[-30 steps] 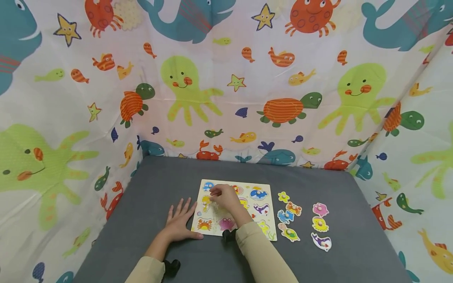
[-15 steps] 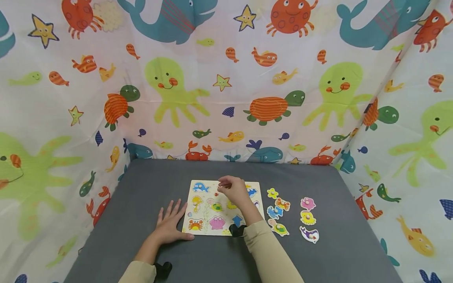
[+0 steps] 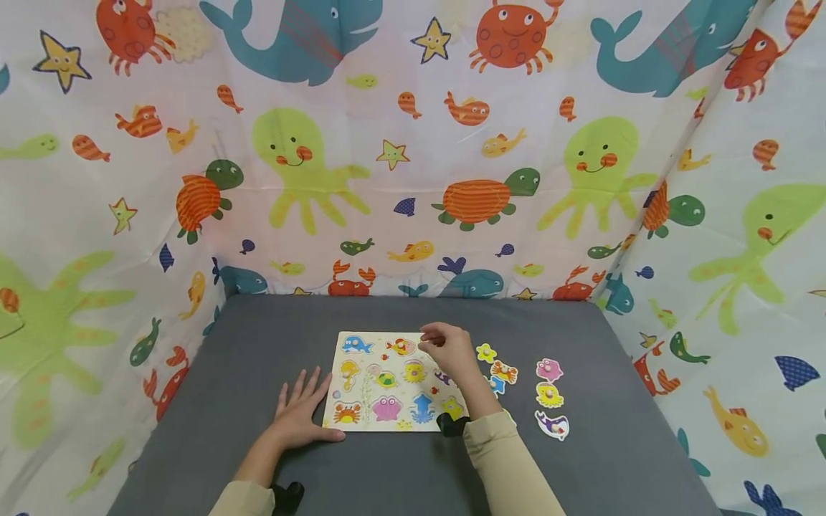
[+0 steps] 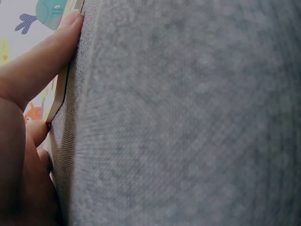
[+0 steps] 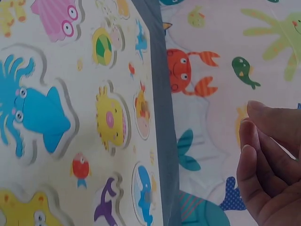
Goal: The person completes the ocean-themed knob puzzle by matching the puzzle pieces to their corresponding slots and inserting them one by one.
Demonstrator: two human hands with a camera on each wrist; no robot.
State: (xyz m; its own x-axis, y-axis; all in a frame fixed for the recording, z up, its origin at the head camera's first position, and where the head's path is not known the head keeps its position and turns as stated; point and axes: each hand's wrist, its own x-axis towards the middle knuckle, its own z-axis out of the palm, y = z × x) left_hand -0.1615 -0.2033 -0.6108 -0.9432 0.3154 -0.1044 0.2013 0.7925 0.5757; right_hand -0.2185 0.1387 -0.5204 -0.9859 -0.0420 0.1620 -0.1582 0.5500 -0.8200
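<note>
A pale wooden puzzle board (image 3: 364, 376) with sea animal pictures lies on the grey table. My left hand (image 3: 295, 423) rests at its left side with the fingers spread. In the left wrist view, the fingers (image 4: 47, 56) touch the board's edge (image 4: 59, 92). Over the board's far right part is my right hand (image 3: 449, 349), raised, its fingers loosely curled and nothing seen between them. The right wrist view shows an orange fish piece (image 5: 141, 110) and a blue whale piece (image 5: 144, 190) set in the board, each with a knob. A blue squid picture (image 5: 35, 113) lies in a recess nearby.
Loose knobbed pieces lie right of the board: a yellow starfish-like one (image 3: 486, 352), an orange crab (image 3: 504, 371), a pink fish (image 3: 549, 370), a yellow one (image 3: 549, 395) and a purple whale (image 3: 552, 425). My right forearm partly hides others. A printed curtain (image 3: 400, 100) encloses the table.
My right hand has moved rightward across the board from its left half to its far right part. My left hand stays at the board's left edge. The head view has turned right.
</note>
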